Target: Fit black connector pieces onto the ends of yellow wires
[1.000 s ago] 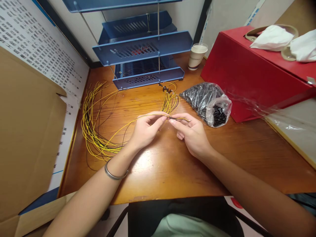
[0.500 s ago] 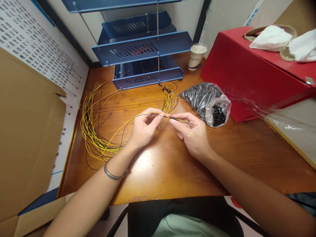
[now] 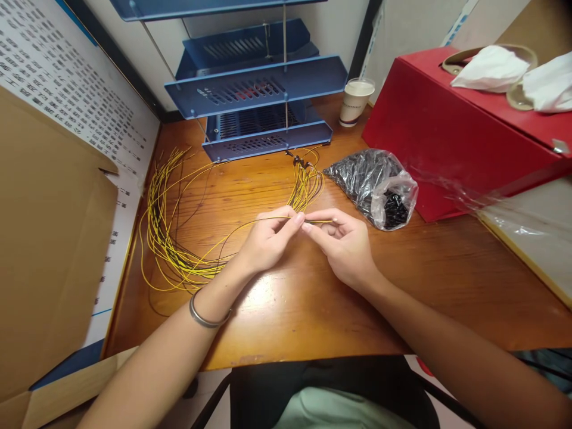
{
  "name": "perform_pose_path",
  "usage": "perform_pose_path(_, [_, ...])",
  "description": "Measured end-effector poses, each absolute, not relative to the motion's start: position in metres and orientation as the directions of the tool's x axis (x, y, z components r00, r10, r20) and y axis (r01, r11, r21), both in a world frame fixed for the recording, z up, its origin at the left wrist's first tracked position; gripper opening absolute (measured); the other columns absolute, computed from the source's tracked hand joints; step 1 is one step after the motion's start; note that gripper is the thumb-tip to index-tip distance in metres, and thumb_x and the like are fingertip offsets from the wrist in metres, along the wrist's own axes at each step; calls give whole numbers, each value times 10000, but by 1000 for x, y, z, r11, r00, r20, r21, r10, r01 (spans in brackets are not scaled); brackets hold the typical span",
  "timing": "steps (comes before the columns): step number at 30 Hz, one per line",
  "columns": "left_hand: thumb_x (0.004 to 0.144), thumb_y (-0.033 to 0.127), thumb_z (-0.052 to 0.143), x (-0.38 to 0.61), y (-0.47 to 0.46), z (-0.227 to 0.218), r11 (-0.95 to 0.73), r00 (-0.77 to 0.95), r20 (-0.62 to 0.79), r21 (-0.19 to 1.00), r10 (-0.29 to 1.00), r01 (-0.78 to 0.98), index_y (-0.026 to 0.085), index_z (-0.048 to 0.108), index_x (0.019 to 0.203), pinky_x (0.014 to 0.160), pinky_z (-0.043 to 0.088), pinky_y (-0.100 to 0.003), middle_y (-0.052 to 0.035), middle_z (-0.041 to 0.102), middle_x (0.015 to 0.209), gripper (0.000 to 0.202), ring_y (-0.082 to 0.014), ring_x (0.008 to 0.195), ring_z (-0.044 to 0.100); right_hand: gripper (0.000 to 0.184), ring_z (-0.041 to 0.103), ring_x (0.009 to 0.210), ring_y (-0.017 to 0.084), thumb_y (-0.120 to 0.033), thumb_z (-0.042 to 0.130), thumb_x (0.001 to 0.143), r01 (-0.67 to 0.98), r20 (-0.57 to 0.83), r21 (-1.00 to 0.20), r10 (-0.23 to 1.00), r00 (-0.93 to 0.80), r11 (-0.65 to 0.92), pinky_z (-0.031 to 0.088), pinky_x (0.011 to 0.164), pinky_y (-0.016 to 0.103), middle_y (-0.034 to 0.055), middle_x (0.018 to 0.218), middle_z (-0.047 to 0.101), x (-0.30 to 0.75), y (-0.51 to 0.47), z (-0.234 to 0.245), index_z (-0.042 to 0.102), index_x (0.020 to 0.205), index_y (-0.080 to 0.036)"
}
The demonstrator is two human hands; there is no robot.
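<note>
My left hand (image 3: 267, 243) and my right hand (image 3: 345, 243) meet over the middle of the wooden desk (image 3: 313, 298), fingertips almost touching. Both pinch one thin yellow wire (image 3: 250, 223) that arcs left into a loose bundle of yellow and dark wires (image 3: 170, 238). The wire's end pokes out past my right fingers. A metal bangle sits on my left wrist. More wire ends with dark tips (image 3: 304, 179) lie just beyond my hands.
A clear bag of small black parts (image 3: 379, 187) lies right of the hands. Behind it stands a red box (image 3: 451, 131) with tissues on top. A blue tiered tray rack (image 3: 263, 95) and a paper cup (image 3: 355, 102) stand at the back. Cardboard (image 3: 49, 238) leans at the left.
My hands have dropped slightly toward me and closed together on the wire. The wire loop at the left has swung outward a little.
</note>
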State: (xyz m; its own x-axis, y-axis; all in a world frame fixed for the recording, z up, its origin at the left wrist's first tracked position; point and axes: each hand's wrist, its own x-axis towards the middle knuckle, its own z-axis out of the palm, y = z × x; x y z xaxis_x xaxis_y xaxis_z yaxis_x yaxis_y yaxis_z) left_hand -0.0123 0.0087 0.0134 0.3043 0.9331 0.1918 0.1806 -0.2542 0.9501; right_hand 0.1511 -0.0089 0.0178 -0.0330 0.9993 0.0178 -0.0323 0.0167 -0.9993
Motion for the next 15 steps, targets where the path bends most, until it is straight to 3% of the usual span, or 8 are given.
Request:
perform_pose_path(10, [949,496,623,-15,16,14,-190,94,191,982,977,-18,178,548,616,522,386,-249,7,534,561,466,-97,510,473,210,341,468,57,-317,786,772,-49,20,-999,1000,13,21,214,444,249,-43,590,558,152,-9,20,741,889,-149])
perform_pose_path(15, [961,542,600,-13,13,16,-222,210,203,973,956,68,167,566,601,555,399,-262,-2,538,585,520,-97,529,491,210,339,465,55,-316,788,765,-52,21,-998,1000,-2,20,213,441,245,-53,578,540,152,-9,21,734,880,-150])
